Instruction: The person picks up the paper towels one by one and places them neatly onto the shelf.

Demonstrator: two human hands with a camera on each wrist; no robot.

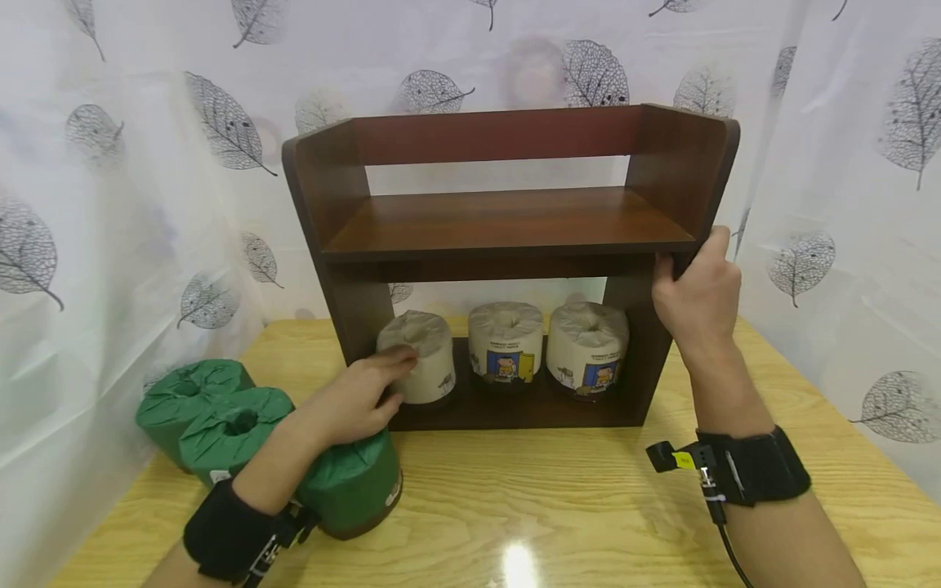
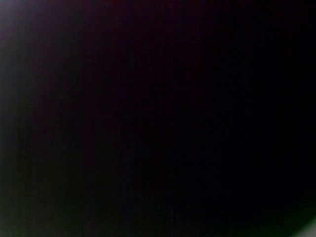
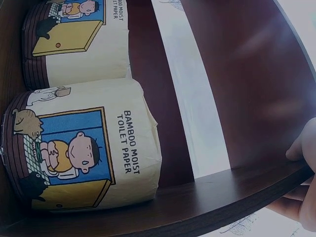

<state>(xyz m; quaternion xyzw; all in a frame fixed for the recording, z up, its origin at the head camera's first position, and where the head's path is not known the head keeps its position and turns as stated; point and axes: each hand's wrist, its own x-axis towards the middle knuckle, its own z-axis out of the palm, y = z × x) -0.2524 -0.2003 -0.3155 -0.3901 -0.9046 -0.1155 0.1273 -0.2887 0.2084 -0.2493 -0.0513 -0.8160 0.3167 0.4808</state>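
Three cream-wrapped toilet paper rolls stand in the lower compartment of a dark brown wooden shelf (image 1: 515, 220). My left hand (image 1: 360, 398) touches the leftmost roll (image 1: 430, 359), its fingertips and thumb against the roll's near left side. Beside it are the middle roll (image 1: 506, 339) and the right roll (image 1: 588, 347), both with a cartoon print. My right hand (image 1: 702, 298) grips the shelf's right side panel, thumb inside and fingers outside. In the right wrist view, the roll (image 3: 84, 153) reads "Bamboo Moist Toilet Paper". The left wrist view is almost wholly dark.
Several green-wrapped rolls (image 1: 353, 482) stand on the wooden table (image 1: 529, 498) at the left, partly behind my left forearm. The shelf's upper board (image 1: 507, 216) carries nothing. A white leaf-patterned curtain (image 1: 132, 245) surrounds the table.
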